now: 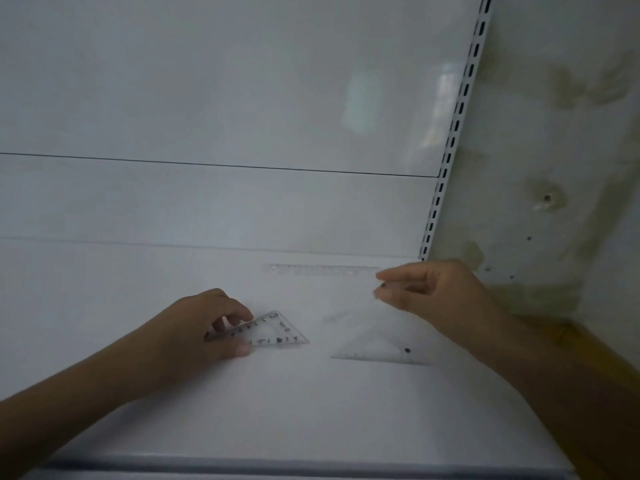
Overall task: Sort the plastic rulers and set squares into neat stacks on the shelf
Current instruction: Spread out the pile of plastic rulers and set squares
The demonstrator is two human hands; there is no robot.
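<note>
A small clear set square (pixel 277 332) with black markings lies on the white shelf (pixel 138 306), and my left hand (pixel 204 330) pinches its left end. A larger clear set square (pixel 377 344) lies to its right; my right hand (pixel 426 292) pinches its upper corner between thumb and fingertips, and it looks blurred. A clear straight ruler (pixel 320 270) lies flat along the back of the shelf, just left of my right fingertips.
The shelf's white back panel (pixel 225 98) rises behind the ruler. A slotted white upright (pixel 457 126) marks the right end. A stained wall (pixel 561 150) and a wooden edge (pixel 595 344) lie beyond it. The shelf's front lip (pixel 277 465) runs along the bottom.
</note>
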